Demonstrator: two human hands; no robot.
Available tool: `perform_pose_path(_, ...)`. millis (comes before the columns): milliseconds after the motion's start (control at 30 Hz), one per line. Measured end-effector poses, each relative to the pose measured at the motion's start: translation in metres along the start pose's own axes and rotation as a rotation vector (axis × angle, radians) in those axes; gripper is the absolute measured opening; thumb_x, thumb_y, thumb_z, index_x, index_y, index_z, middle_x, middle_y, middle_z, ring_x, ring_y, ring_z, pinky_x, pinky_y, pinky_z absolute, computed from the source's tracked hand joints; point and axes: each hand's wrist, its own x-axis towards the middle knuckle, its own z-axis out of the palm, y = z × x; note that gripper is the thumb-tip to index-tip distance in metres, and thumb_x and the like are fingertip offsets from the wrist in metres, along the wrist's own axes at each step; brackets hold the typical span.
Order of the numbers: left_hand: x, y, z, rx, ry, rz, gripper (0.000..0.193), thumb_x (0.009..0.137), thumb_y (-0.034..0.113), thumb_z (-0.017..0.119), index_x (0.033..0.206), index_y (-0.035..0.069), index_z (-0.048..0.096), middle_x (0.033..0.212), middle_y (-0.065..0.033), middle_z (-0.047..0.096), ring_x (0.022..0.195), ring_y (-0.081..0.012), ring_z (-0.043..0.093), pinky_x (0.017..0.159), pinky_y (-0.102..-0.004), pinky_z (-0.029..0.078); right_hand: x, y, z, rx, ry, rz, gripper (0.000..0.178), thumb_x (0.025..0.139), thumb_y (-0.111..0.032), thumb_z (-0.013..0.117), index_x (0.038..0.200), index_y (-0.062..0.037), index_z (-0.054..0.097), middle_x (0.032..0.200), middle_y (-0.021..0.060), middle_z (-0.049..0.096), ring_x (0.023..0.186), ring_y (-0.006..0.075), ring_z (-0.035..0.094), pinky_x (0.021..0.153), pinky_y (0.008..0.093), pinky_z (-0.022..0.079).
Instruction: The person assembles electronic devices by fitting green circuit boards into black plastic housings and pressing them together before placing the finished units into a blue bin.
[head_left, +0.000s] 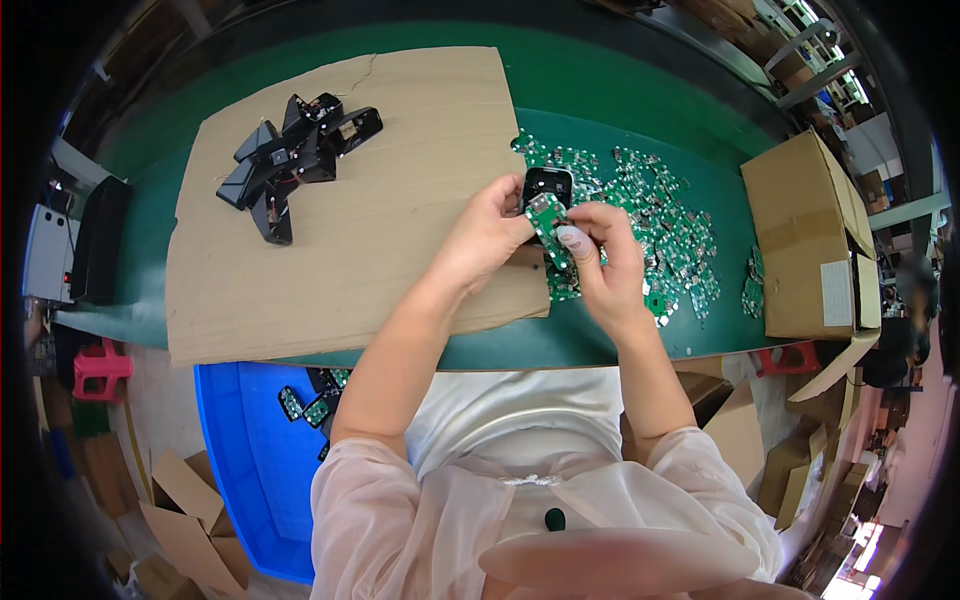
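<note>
Left hand [488,232]: fingers and thumb grasp a small black case [549,181] by its left side.
Right hand [612,258]: thumb and forefinger close together, pinching a green circuit board [547,214] at its right edge.
Circuit board: tilted over the lower part of the black case, between the fingertips of both hands.
Black case: its open face shows above the board, the left fingers beside it.
Loose boards [668,215]: scattered thickly over the green table [590,346], just right of the right fingers and beyond them.
Cardboard sheet [340,275]: spread beneath the left forearm, reaching well left of the fingers.
Black housings [290,158]: heaped on the sheet, well left of the left fingers and farther from the body.
Blue bin [222,425]: below the table's near edge, left of and nearer the body than the fingers, with more boards and black parts inside.
Cardboard box [798,235]: stands well right of the right fingers, flaps open.
</note>
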Motion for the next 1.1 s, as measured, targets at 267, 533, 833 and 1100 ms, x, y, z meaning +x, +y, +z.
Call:
perform_pose_path(267, -0.001, -0.004, 0.003, 0.133, 0.063, 0.151, 0.030, 0.085, 0.008, 0.058, 0.112, -0.001, 0.050, 0.103, -0.0062, 0.058, 0.094, -0.0117, 0.056, 0.081, -0.0253, 0.046, 0.012, -0.007, -0.016, -0.123, -0.032, -0.313, 0.014, 0.074, -0.001, 0.063, 0.087, -0.0057, 0.063, 0.076, 0.0074, 0.059, 0.068, 0.0210, 0.058, 0.052, 0.0297, 0.045)
perform_pose_path(533, -0.035, 0.003, 0.009, -0.066, 0.013, 0.095, 0.044, 0.085, 0.009, 0.060, 0.122, -0.004, 0.040, 0.105, -0.0099, 0.057, 0.094, -0.0131, 0.057, 0.080, -0.0261, 0.049, 0.011, -0.016, -0.019, -0.316, 0.095, -0.319, 0.016, 0.070, -0.002, 0.066, 0.084, -0.0082, 0.065, 0.073, 0.0037, 0.057, 0.066, 0.0184, 0.056, 0.051, 0.0283, 0.044)
perform_pose_path(833, -0.082, 0.002, 0.009, 0.021, 0.145, 0.240, 0.049, 0.081, 0.007, 0.064, 0.122, -0.005, 0.040, 0.111, -0.0115, 0.054, 0.100, -0.0154, 0.054, 0.089, -0.0280, 0.043, 0.003, -0.043, -0.006, -0.335, -0.063, -0.449, 0.015, 0.069, -0.003, 0.065, 0.083, -0.0065, 0.062, 0.070, 0.0045, 0.056, 0.063, 0.0203, 0.052, 0.050, 0.0310, 0.042)
perform_pose_path(1100, -0.116, -0.005, 0.005, 0.058, 0.235, 0.312, 0.050, 0.080, 0.010, 0.067, 0.120, -0.004, 0.042, 0.108, -0.0106, 0.056, 0.096, -0.0157, 0.057, 0.083, -0.0290, 0.048, -0.013, -0.051, 0.012, -0.194, -0.114, -0.510, 0.018, 0.067, -0.001, 0.065, 0.084, -0.0062, 0.062, 0.069, 0.0049, 0.055, 0.062, 0.0210, 0.052, 0.050, 0.0312, 0.042)
